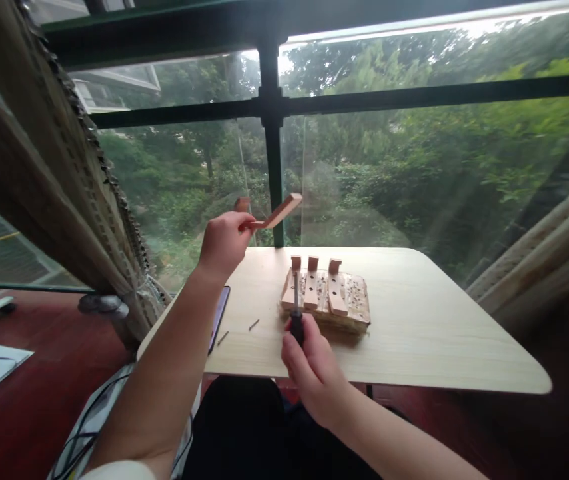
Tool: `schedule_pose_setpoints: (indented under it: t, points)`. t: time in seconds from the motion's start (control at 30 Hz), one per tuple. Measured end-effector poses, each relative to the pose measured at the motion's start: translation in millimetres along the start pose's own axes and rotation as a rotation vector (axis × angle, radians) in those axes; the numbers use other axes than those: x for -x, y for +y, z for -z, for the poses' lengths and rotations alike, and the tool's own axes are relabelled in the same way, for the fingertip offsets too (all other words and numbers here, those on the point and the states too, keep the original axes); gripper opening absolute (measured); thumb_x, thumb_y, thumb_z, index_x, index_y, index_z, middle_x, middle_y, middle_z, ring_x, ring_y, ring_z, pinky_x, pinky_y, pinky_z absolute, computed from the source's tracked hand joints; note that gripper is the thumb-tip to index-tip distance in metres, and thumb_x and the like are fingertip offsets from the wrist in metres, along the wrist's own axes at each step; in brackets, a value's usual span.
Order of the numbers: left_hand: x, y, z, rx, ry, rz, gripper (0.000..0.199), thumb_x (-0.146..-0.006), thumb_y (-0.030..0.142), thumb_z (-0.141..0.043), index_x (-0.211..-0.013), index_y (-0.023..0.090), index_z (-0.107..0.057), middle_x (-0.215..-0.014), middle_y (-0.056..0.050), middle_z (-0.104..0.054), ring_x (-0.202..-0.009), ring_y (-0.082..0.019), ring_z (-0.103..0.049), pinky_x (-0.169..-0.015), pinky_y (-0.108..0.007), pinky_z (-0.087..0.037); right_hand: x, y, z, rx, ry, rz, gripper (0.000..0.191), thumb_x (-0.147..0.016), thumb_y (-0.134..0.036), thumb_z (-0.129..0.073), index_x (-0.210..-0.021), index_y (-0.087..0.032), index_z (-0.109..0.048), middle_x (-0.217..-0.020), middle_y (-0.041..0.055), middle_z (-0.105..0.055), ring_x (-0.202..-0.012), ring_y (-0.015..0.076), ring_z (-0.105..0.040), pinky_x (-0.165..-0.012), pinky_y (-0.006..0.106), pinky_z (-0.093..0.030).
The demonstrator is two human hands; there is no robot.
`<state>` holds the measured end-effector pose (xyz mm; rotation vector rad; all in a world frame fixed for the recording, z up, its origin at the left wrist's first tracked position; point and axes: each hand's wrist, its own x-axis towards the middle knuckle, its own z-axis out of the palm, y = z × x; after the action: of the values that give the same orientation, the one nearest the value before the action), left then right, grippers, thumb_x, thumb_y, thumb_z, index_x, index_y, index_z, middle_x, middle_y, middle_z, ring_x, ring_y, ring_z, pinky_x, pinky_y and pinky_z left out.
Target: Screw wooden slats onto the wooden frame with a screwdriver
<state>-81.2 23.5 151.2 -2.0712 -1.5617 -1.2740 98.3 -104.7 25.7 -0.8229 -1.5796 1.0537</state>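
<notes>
My left hand (225,245) is raised above the table's far left part, its fingers closed on a bent wooden hook (280,212). My right hand (314,373) grips the dark handle of a screwdriver (296,327), whose shaft points away from me. Beyond the screwdriver lies a rough, pale block (359,300) with many small holes. Three similar wooden hooks rest on it side by side: a left one (288,293), a middle one (311,290) and a right one (337,303). Dark holes or screw heads show on them. Two screws (254,325) lie loose on the table, left of the block.
The light wooden table (424,333) stands against a green-framed window (272,107). A phone (219,317) lies at its left edge, partly behind my left forearm. Curtains (64,167) hang at both sides. Black cables (89,420) run low on the left.
</notes>
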Motion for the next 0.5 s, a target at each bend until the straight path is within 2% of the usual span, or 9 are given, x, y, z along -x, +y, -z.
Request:
schedule_pose_setpoints:
  t: [0.07, 0.1, 0.17, 0.23, 0.27, 0.33, 0.4, 0.5]
  points:
    - [6, 18, -14.5, 0.188, -0.056, -0.096, 0.018, -0.079, 0.019, -0.063, -0.091, 0.017, -0.076, -0.093, -0.006, -0.077, -0.088, -0.019, -0.07, -0.082, -0.027, -0.054, 11, -19, 29, 0.002, 0.061, 0.05, 0.018, -0.092, -0.041, -0.049, -0.097, -0.024, -0.05, -0.064, -0.0035, -0.05, -0.052, 0.0104, -0.044, -0.049, 0.024, -0.036]
    - [8, 27, -24.6, 0.29, -0.108, -0.158, 0.017, -0.078, 0.018, -0.063, -0.09, 0.017, -0.076, -0.094, -0.006, -0.077, -0.089, -0.019, -0.071, -0.082, -0.026, -0.055, 9, -25, 45, -0.018, 0.145, 0.077, 0.019, -0.092, -0.042, -0.05, -0.097, -0.024, -0.049, -0.064, -0.0042, -0.048, -0.051, 0.0096, -0.042, -0.047, 0.024, -0.035]
    - [11, 46, -48.5, 0.46, -0.235, -0.276, 0.018, -0.077, 0.016, -0.064, -0.09, 0.016, -0.076, -0.096, -0.006, -0.077, -0.09, -0.019, -0.072, -0.08, -0.026, -0.056, -8, -29, 79, -0.082, 0.351, 0.122, 0.02, -0.092, -0.044, -0.05, -0.092, -0.024, -0.045, -0.06, -0.0068, -0.044, -0.049, 0.0084, -0.04, -0.045, 0.022, -0.033]
    - [11, 65, -73.9, 0.545, -0.364, -0.349, 0.02, -0.075, 0.012, -0.064, -0.091, 0.016, -0.076, -0.097, -0.008, -0.077, -0.09, -0.019, -0.072, -0.077, -0.025, -0.056, -36, -21, 114, -0.126, 0.555, 0.173, 0.027, -0.087, -0.047, -0.055, -0.086, -0.025, -0.038, -0.057, -0.009, -0.044, -0.048, 0.0079, -0.041, -0.045, 0.021, -0.033]
    - [11, 74, -86.0, 0.548, -0.439, -0.369, 0.019, -0.075, 0.011, -0.064, -0.089, 0.015, -0.076, -0.095, -0.008, -0.077, -0.087, -0.019, -0.072, -0.074, -0.025, -0.056, -50, -14, 130, -0.146, 0.609, 0.152, 0.032, -0.084, -0.049, -0.058, -0.085, -0.026, -0.037, -0.056, -0.01, -0.044, -0.047, 0.0078, -0.041, -0.044, 0.021, -0.033]
    - [8, 89, -107.1, 0.469, -0.65, -0.438, 0.015, -0.073, 0.011, -0.067, -0.084, 0.014, -0.076, -0.084, -0.007, -0.077, -0.075, -0.017, -0.072, -0.068, -0.023, -0.054, -74, 5, 157, -0.167, 0.601, 0.057, 0.04, -0.076, -0.052, -0.066, -0.084, -0.025, -0.037, -0.061, -0.0088, -0.05, -0.05, 0.0085, -0.048, -0.044, 0.022, -0.035]
    - [5, 100, -122.8, 0.351, -0.826, -0.553, 0.015, -0.071, 0.009, -0.067, -0.082, 0.015, -0.076, -0.077, -0.006, -0.076, -0.069, -0.017, -0.069, -0.066, -0.024, -0.051, -86, 26, 173, -0.175, 0.546, -0.007, 0.045, -0.068, -0.051, -0.073, -0.082, -0.024, -0.04, -0.07, -0.0047, -0.058, -0.059, 0.0115, -0.058, -0.05, 0.024, -0.043]
    - [2, 108, -137.3, 0.208, -0.922, -0.653, 0.022, -0.071, 0.006, -0.064, -0.085, 0.017, -0.077, -0.078, -0.005, -0.075, -0.071, -0.017, -0.067, -0.068, -0.025, -0.048, -87, 52, 180, -0.208, 0.444, -0.072, 0.044, -0.068, -0.054, -0.072, -0.08, -0.023, -0.043, -0.076, -0.0008, -0.061, -0.07, 0.0156, -0.063, -0.063, 0.031, -0.051]
